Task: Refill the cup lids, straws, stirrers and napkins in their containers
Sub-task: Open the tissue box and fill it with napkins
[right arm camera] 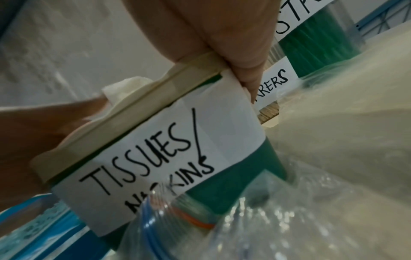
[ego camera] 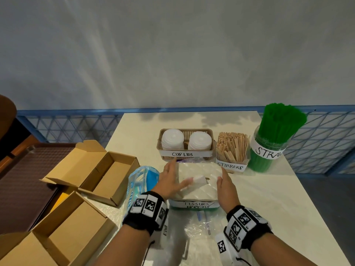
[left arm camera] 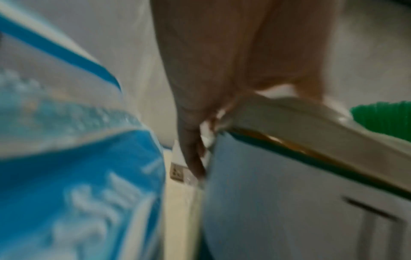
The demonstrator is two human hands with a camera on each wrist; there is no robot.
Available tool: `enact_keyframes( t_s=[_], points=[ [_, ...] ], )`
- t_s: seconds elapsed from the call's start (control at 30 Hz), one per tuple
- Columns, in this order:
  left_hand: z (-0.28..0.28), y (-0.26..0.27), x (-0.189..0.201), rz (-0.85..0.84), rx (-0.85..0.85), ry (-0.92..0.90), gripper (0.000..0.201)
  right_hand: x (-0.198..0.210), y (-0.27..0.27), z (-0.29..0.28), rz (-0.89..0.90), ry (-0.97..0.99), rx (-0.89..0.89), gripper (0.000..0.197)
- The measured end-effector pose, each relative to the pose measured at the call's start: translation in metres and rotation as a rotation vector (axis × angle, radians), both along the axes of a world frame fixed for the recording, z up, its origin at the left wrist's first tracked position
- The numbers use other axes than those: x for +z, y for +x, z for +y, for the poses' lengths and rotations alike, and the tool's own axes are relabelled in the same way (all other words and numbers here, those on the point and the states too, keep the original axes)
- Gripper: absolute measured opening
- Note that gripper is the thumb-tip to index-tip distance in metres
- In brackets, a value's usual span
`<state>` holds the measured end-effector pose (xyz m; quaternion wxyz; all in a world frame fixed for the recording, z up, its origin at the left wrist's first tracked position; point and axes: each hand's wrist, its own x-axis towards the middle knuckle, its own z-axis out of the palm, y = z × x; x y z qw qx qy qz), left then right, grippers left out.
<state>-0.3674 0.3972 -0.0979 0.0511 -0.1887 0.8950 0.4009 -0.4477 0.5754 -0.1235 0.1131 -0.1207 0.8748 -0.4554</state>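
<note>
A green box labelled TISSUES/NAPKINS [ego camera: 192,205] [right arm camera: 166,149] stands at the table's near middle under a cream lid [ego camera: 199,191] [left arm camera: 289,119] [right arm camera: 133,105]. A white tissue [ego camera: 199,179] [right arm camera: 124,88] pokes up through the lid. My left hand [ego camera: 171,179] [left arm camera: 211,70] lies on the lid's left edge, fingers straight, thumb reaching toward the tissue. My right hand [ego camera: 225,186] [right arm camera: 222,35] presses the lid's right edge, its fingers straight. Behind stand the CUP LIDS basket [ego camera: 186,154], the STIRRERS holder [ego camera: 232,146] and the green straws jar [ego camera: 272,135].
A blue tissue package [ego camera: 142,181] [left arm camera: 66,176] lies just left of the box. Two open cardboard boxes [ego camera: 99,169] [ego camera: 67,233] sit on the left. A crumpled clear plastic bag [ego camera: 199,227] [right arm camera: 244,228] lies in front. A brown tray [ego camera: 25,179] is at far left.
</note>
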Motion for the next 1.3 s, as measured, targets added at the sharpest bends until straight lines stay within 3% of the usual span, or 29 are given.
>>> enact_keyframes(
  t_s=[0.07, 0.1, 0.2, 0.47, 0.67, 0.8, 0.97, 1.1, 1.17, 1.3],
  points=[
    [-0.01, 0.005, 0.006, -0.192, -0.276, -0.172, 0.137, -0.001, 0.0, -0.001, 0.0, -0.006, -0.011, 0.044],
    [-0.013, 0.005, 0.009, -0.244, -0.337, -0.22, 0.142, -0.001, 0.0, -0.001, 0.001, -0.008, -0.012, 0.044],
    [-0.018, 0.001, 0.014, -0.199, -0.403, -0.348, 0.14, 0.0, 0.001, -0.002, 0.02, -0.018, -0.012, 0.043],
    [-0.019, 0.002, 0.02, -0.083, -0.308, -0.262, 0.134, 0.009, 0.005, -0.005, 0.084, 0.029, -0.053, 0.042],
    [-0.02, 0.0, 0.027, -0.129, -0.337, -0.327, 0.136, 0.014, 0.002, -0.008, 0.094, 0.113, -0.03, 0.042],
    [-0.022, 0.001, 0.025, -0.198, -0.33, -0.354, 0.141, 0.017, 0.002, -0.009, 0.118, 0.033, 0.006, 0.044],
    [-0.019, 0.003, 0.022, -0.155, -0.323, -0.266, 0.142, 0.019, 0.0, -0.008, 0.074, -0.016, 0.014, 0.044],
    [-0.016, 0.003, 0.023, -0.262, -0.356, -0.38, 0.148, 0.017, 0.001, -0.009, 0.08, -0.001, 0.014, 0.046],
    [-0.013, 0.002, 0.026, -0.314, -0.393, -0.447, 0.148, 0.016, 0.003, -0.009, 0.129, 0.079, 0.061, 0.051],
    [-0.001, -0.003, 0.025, -0.389, -0.455, -0.57, 0.143, 0.014, 0.004, -0.008, 0.233, 0.444, 0.204, 0.059]
  ],
)
